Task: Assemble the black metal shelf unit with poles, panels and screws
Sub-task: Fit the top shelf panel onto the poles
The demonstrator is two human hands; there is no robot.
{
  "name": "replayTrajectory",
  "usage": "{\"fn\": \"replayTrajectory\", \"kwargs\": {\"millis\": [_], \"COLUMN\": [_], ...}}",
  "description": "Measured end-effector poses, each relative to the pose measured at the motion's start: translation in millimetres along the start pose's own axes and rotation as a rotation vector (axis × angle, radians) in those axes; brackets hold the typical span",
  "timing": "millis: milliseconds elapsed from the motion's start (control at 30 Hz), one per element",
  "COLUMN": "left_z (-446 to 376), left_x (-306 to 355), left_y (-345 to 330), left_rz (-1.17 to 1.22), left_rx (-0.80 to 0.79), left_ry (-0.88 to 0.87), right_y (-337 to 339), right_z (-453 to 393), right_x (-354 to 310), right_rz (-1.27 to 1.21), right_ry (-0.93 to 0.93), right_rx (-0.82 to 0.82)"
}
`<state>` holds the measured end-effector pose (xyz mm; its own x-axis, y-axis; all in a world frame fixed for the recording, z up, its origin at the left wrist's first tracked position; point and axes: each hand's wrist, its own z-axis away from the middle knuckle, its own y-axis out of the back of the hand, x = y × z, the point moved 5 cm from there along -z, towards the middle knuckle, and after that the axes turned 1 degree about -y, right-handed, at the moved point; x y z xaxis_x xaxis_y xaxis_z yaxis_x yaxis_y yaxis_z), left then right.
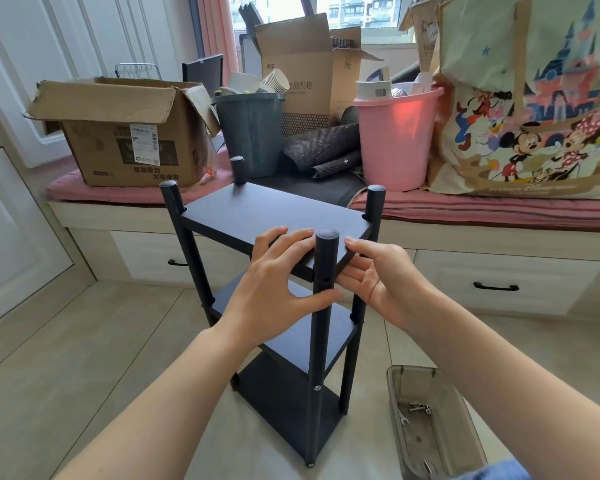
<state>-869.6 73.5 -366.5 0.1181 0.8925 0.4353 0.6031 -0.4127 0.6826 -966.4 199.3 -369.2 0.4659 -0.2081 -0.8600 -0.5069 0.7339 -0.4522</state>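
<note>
A black shelf unit stands upright on the tiled floor, with three panels between several poles. The top panel (pixel 257 213) tilts slightly, and its near corner meets the front pole (pixel 321 327). My left hand (pixel 274 289) grips that corner, fingers on top of the panel, thumb against the pole just below an empty screw hole (pixel 325 279). My right hand (pixel 378 275) holds the panel's right edge, thumb above and fingers beneath. A silver screw (pixel 316 387) shows lower on the front pole. The middle panel (pixel 302 334) and bottom panel (pixel 284 407) sit below.
A translucent tray (pixel 426 441) with several screws and a small wrench lies on the floor at the right. Behind the shelf runs a window bench with drawers (pixel 492 282), loaded with a cardboard box (pixel 118 133), a grey bin (pixel 250 133), a pink bucket (pixel 395 140) and a printed bag (pixel 534 98).
</note>
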Motion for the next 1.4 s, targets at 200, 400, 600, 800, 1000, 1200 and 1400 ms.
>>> {"fn": "replayTrajectory", "kwargs": {"millis": [200,400,600,800,1000,1200,1400], "left_z": [-2,-7,-12,-18,-13,12,3], "left_x": [4,13,21,27,23,2,10], "left_y": [-9,-20,-32,-37,-19,2,-36], "left_rz": [0.012,-0.01,-0.008,-0.02,0.058,0.614,1.217], "left_rx": [0.076,0.117,0.14,0.117,0.174,0.596,0.162], "left_ry": [-0.03,-0.023,-0.018,-0.042,0.112,0.849,0.979], "right_y": [7,22,35,34,28,31,28], "right_z": [-3,-7,-10,-14,-17,-21,-22], "right_x": [-5,-11,-8,-12,-12,-9,-9], "right_rz": [0.086,0.148,0.101,0.032,-0.041,-0.083,-0.066], "right_ry": [0.015,0.048,0.016,0.026,0.045,0.061,0.081], "right_rx": [0.019,0.08,0.109,0.051,-0.039,-0.036,-0.051]}}
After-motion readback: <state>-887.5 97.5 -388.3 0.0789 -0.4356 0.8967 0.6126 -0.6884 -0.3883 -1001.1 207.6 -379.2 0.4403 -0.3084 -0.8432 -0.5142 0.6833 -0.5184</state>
